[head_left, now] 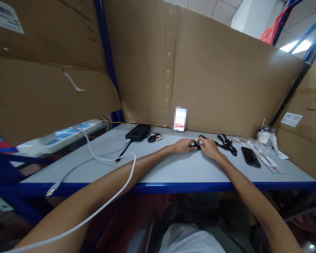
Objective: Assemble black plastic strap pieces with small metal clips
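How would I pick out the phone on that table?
On the grey table, look right of the right hand, past the spindly black clips. The phone lies flat there: a glossy, cable-free black slab, unlike the cabled power bank far left.

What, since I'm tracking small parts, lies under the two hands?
A small black part shows between the left hand and right hand; fingers cover the rest.

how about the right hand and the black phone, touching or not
Apart. The head view shows bare table between the right hand and the black phone.
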Tool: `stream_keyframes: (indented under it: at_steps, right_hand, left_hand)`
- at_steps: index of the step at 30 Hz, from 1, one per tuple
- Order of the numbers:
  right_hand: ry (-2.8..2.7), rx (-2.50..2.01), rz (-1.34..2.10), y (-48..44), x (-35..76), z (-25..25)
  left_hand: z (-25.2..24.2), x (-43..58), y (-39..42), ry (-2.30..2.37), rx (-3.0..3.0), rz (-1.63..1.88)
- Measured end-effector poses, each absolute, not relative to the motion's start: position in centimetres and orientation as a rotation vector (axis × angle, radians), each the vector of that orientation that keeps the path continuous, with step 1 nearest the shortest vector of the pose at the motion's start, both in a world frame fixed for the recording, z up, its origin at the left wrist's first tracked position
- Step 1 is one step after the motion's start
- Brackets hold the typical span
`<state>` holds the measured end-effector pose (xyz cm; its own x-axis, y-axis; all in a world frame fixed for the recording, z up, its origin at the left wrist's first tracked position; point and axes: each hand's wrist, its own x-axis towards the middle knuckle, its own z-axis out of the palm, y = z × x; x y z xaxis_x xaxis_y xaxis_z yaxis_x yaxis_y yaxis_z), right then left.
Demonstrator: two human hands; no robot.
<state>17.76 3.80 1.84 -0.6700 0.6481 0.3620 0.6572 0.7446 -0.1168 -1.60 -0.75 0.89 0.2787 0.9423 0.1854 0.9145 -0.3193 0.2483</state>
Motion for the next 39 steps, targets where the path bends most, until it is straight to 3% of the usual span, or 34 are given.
stream_keyframes:
  at_steps: [39]
  right_hand:
    - [-2.555,-0.988,-0.033,3.7,18.6,2.9]
  left_hand:
    - [1.3,-2.0,-0.8,1.715,2.388,0.467]
